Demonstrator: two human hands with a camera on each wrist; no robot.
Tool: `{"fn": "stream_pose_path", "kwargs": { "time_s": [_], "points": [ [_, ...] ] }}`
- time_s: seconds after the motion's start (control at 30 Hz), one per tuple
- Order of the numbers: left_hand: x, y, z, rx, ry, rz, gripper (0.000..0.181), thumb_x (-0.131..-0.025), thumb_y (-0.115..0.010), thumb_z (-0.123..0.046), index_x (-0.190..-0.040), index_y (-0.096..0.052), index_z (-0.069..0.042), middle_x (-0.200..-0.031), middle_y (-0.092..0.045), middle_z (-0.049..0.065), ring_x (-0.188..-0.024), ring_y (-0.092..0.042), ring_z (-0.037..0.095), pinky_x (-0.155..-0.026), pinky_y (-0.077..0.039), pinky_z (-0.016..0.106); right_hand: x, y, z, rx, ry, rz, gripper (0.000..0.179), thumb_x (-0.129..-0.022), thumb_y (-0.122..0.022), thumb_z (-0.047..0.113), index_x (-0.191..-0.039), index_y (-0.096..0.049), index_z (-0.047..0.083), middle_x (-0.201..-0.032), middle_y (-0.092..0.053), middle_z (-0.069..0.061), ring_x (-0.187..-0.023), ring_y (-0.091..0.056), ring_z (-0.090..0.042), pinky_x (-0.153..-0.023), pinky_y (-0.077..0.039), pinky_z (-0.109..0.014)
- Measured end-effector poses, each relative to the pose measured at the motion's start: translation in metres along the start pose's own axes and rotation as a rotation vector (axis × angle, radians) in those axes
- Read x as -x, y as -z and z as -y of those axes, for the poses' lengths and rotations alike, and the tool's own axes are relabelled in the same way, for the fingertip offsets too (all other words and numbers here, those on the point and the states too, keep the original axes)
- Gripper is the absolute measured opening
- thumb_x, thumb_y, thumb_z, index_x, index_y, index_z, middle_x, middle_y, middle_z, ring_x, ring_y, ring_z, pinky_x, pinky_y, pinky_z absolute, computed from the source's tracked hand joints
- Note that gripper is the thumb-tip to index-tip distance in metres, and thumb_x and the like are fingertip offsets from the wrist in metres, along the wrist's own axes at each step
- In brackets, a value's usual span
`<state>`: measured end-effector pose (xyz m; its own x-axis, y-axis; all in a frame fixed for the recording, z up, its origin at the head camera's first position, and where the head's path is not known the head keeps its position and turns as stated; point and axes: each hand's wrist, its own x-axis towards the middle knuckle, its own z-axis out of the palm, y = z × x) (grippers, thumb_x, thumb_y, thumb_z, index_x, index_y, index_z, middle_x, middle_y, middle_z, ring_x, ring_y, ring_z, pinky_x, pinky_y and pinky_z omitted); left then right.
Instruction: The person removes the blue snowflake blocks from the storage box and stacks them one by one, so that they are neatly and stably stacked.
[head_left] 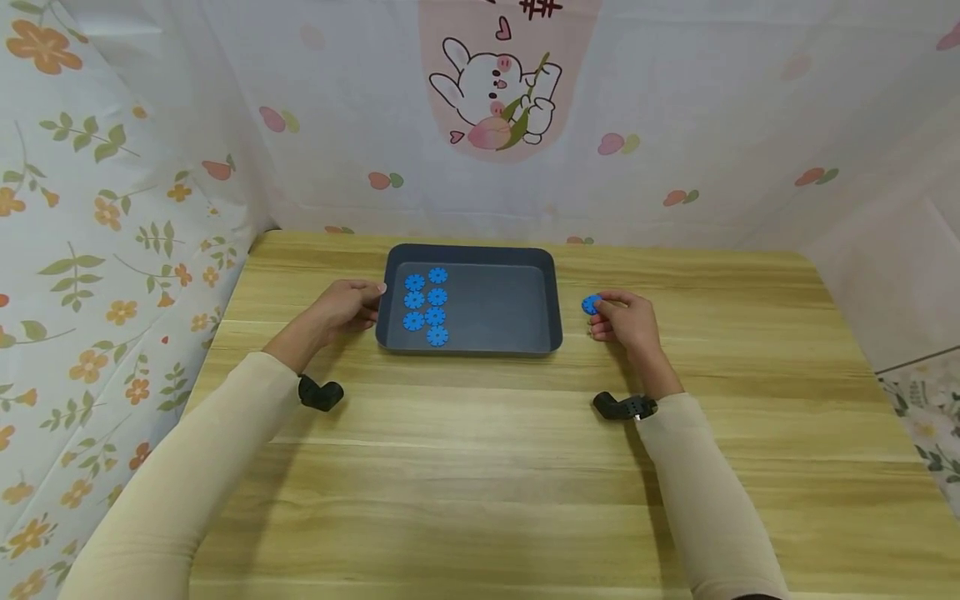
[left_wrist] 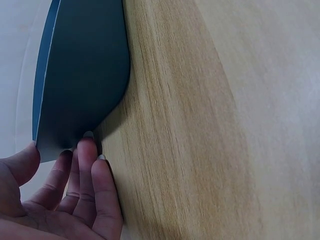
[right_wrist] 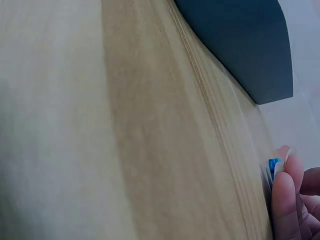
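Pinching a round, notched, blue, plastic-looking disc (head_left: 590,305) in the right hand (head_left: 628,321), with thumb and fingertips clamped on it. Juts past those fingertips toward a shallow, rectangular, dark grey, metal-looking tray (head_left: 498,308), near the closest end wall but not touching. Cannot tell whether clear of the yellowish wood-grain table (head_left: 465,450) or grazing it.

Holding the tray's far end from there with the left hand (head_left: 347,307): thumb at the rim, fingers bent and close together, low against the outer wall (see left wrist view).

Counting seven matching blue discs (head_left: 437,297) inside, flat on the tray floor, just right of the left thumb. Arranged in two columns: three nearer that thumb, four in the next one over. Bare floor from there to the end nearest the right fingers.

Judged as between pick-up and placing. Next calls for raising the disc over the wall nearest the right fingers, crossing toward the left thumb and laying it flat, perhaps at the open end of the shorter column. Needs a gentle release, to avoid nudging neighbours, and steady left fingers.
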<state>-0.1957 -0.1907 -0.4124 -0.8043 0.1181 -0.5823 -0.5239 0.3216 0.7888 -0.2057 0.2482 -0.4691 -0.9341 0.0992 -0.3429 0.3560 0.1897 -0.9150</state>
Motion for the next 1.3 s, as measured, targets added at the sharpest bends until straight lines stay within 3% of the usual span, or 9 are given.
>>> {"fn": "stream_pose_path", "kwargs": {
  "time_s": [0.17, 0.43, 0.73, 0.97, 1.3],
  "points": [
    [0.01, -0.001, -0.006, -0.002, 0.001, 0.001, 0.045, -0.105, -0.044, -0.027, -0.141, -0.046, 0.0, -0.105, -0.058, 0.008, -0.085, -0.056, 0.015, -0.087, -0.05, 0.03, -0.002, -0.001, 0.001, 0.001, -0.01, -0.003, 0.038, -0.1, -0.056, 0.015, -0.133, -0.051, -0.003, -0.064, -0.065, 0.002, -0.051, -0.063, -0.006, -0.056, -0.057, -0.024],
    [0.009, -0.001, -0.005, 0.003, -0.003, 0.001, 0.047, -0.105, -0.044, -0.028, -0.143, -0.044, -0.002, -0.11, -0.056, 0.01, -0.086, -0.056, 0.015, -0.086, -0.05, 0.03, -0.002, -0.001, 0.005, 0.015, -0.016, 0.0, 0.039, -0.1, -0.055, 0.016, -0.134, -0.05, -0.003, -0.064, -0.065, 0.002, -0.051, -0.063, -0.007, -0.056, -0.057, -0.025],
    [0.01, 0.0, -0.007, 0.003, -0.004, 0.009, 0.046, -0.105, -0.044, -0.028, -0.141, -0.046, 0.0, -0.103, -0.059, 0.008, -0.085, -0.056, 0.015, -0.087, -0.05, 0.031, 0.001, 0.001, 0.016, 0.123, 0.002, -0.006, 0.044, -0.102, -0.05, 0.026, -0.137, -0.049, -0.003, -0.064, -0.064, 0.001, -0.052, -0.065, -0.009, -0.057, -0.058, -0.029],
    [-0.012, 0.004, 0.01, -0.008, -0.017, -0.014, 0.049, -0.104, -0.045, -0.036, -0.142, -0.046, -0.005, -0.11, -0.056, 0.007, -0.087, -0.055, 0.014, -0.086, -0.049, 0.029, -0.005, -0.005, 0.039, 0.145, 0.027, -0.016, 0.044, -0.102, -0.051, 0.027, -0.137, -0.051, 0.0, -0.065, -0.065, -0.002, -0.051, -0.063, -0.011, -0.058, -0.058, -0.031],
    [-0.017, 0.003, 0.014, -0.026, -0.025, -0.02, 0.046, -0.104, -0.045, -0.037, -0.136, -0.051, -0.004, -0.109, -0.056, 0.007, -0.086, -0.056, 0.014, -0.08, -0.05, 0.025, -0.009, -0.03, 0.071, 0.176, 0.126, 0.028, 0.042, -0.099, -0.057, 0.027, -0.132, -0.055, 0.0, -0.064, -0.065, -0.003, -0.05, -0.064, -0.014, -0.065, -0.059, -0.043]
  ]
}}
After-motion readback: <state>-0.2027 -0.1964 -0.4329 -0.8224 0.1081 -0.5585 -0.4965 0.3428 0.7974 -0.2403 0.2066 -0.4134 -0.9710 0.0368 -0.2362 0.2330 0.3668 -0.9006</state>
